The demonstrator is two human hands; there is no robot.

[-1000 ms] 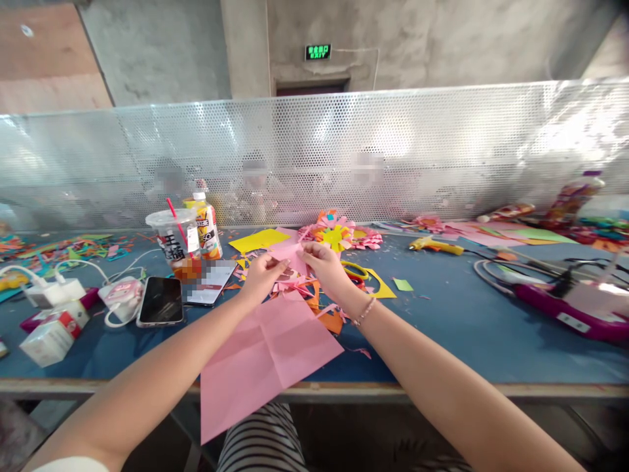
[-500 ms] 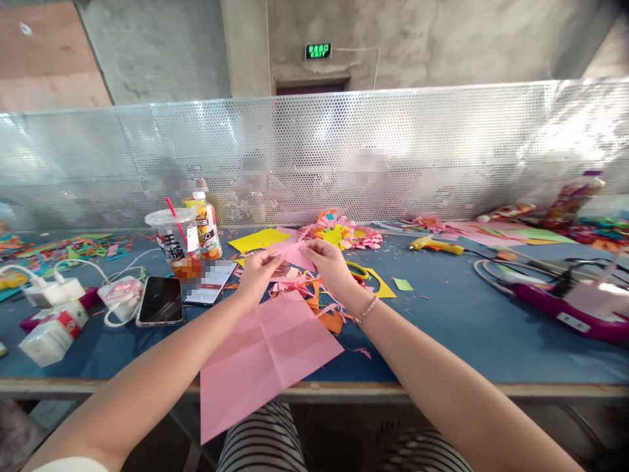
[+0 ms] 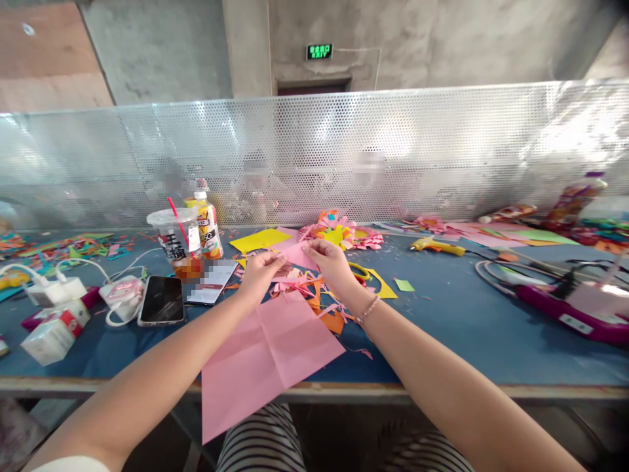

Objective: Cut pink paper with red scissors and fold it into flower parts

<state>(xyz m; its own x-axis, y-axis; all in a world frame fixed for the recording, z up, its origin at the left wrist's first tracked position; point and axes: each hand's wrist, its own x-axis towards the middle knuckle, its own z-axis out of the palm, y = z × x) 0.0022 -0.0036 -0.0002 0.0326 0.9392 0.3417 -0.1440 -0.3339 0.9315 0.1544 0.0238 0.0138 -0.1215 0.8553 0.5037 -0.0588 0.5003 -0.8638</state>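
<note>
A small piece of pink paper (image 3: pixel 301 256) is stretched between my hands above the blue table. My left hand (image 3: pixel 263 270) pinches its left side, fingers closed. At its right edge, my right hand (image 3: pixel 330 261) grips it between thumb and fingers. Below them lies a larger creased pink sheet (image 3: pixel 275 357), its near corner hanging over the table edge. Pink and orange paper scraps (image 3: pixel 314 295) are heaped just under my hands. Yellow-handled scissors (image 3: pixel 360 271) lie partly hidden behind my right hand. Pink and yellow paper flowers (image 3: pixel 337 231) sit beyond.
On the left stand a plastic cup with a straw (image 3: pixel 174 239), a drink bottle (image 3: pixel 207 226), a phone (image 3: pixel 162 300) and chargers (image 3: pixel 54 288). To the right lie a yellow glue gun (image 3: pixel 437 246) and a purple power strip (image 3: pixel 565 311). A perforated metal screen (image 3: pixel 422 144) borders the back.
Both hands keep the small pink paper in nearly the same place. The whole view has shifted very slightly; nothing was let go.
</note>
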